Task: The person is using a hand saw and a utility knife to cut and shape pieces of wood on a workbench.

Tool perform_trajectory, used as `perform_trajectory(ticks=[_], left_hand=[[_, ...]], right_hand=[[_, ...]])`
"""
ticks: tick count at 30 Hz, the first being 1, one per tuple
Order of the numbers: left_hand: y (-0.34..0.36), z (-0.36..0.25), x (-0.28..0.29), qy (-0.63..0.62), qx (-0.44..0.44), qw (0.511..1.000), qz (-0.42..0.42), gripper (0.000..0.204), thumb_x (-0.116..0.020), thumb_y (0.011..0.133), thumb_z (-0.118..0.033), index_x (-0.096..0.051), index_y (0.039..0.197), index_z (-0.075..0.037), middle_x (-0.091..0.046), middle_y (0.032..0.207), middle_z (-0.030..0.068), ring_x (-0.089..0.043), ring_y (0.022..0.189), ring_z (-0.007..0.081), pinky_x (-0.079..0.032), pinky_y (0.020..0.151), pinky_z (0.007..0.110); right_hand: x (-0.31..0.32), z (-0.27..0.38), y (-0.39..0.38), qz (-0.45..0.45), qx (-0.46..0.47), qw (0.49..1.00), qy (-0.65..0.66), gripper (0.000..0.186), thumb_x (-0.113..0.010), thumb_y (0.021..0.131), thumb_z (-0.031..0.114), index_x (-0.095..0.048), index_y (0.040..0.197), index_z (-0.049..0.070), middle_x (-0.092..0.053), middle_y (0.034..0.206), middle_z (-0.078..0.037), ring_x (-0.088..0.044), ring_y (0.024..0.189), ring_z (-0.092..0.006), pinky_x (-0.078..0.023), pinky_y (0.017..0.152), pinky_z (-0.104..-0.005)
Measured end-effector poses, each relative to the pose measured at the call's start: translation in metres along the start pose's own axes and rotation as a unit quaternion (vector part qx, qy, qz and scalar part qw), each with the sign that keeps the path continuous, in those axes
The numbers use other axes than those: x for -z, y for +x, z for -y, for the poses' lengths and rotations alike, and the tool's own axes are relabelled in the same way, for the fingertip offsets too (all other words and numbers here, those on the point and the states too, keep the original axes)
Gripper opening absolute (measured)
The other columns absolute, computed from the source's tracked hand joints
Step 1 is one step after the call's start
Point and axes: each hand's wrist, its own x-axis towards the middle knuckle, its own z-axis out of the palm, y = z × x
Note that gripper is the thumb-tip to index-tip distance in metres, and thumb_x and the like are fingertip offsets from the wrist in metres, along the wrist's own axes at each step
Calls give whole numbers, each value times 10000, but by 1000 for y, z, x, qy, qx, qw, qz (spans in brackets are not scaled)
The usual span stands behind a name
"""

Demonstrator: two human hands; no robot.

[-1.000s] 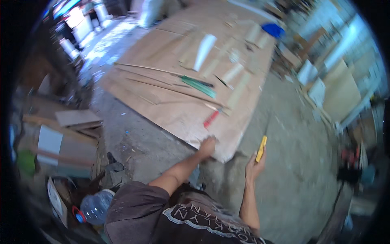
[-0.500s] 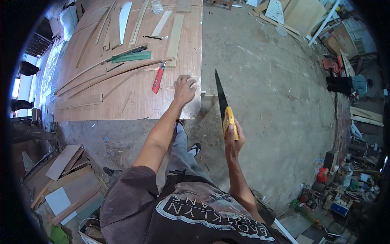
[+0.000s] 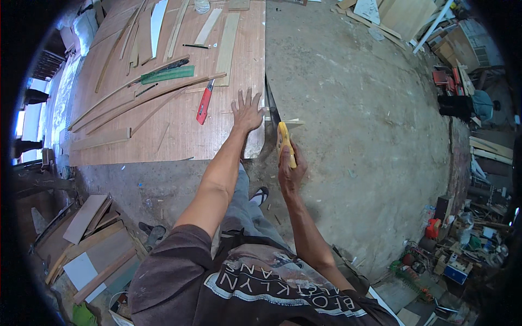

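Note:
My left hand [image 3: 248, 114] lies flat with fingers spread near the right edge of the wooden tabletop [image 3: 185, 145]. A thin wood strip [image 3: 295, 122] sticks out past that edge beside it; the hand hides where it lies on the table. In my right hand [image 3: 293, 171] is a handsaw [image 3: 283, 140], gripped by its yellow handle. Its dark blade runs along the table edge, close to the strip; whether they touch I cannot tell. A red utility knife [image 3: 204, 106] with its blade out lies left of my left hand.
Long wood strips [image 3: 157, 96], a green piece [image 3: 167, 74] and a dark pencil [image 3: 196, 46] lie on the table. Board offcuts [image 3: 100, 252] are piled on the floor at lower left. Clutter [image 3: 454, 255] lines the right side, where a person [image 3: 481, 106] is partly visible farther back.
The saw in my right hand has moved left and forward, up to the table edge. My left hand has flattened, its fingers spreading on the tabletop.

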Motion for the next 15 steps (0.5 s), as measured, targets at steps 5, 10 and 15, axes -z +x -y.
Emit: perform_trajectory(ticks=[5, 10, 15], left_hand=[[-4, -2, 1, -38, -19, 999, -3, 296, -611, 837, -373, -594, 1091, -222, -294, 1449, 155, -119, 1390, 422, -117, 1077, 590], [-5, 6, 1, -44, -38, 997, -55, 219, -644, 806, -373, -632, 947, -206, -365, 1354, 142, -188, 1334, 396, -149, 1041, 551], [-4, 9, 4, -41, -27, 997, -58, 239, -663, 788, -386, -634, 920, -189, -389, 1315, 140, -228, 1292, 362, -171, 1012, 554]], right_hand=[[-5, -20, 2, -15, 19, 1000, 5, 367, -555, 957, 223, -590, 1202, -48, -674, 1018, -183, -644, 868, -216, -508, 755, -316], [-7, -12, -3, -12, 35, 999, -23, 369, -552, 967, 237, -581, 1225, -25, -585, 769, -22, -498, 596, -71, -410, 517, -223], [-12, 31, 0, -32, 85, 994, -57, 393, -567, 951, 230, -574, 1227, -50, -653, 877, -116, -590, 726, -151, -490, 655, -273]])
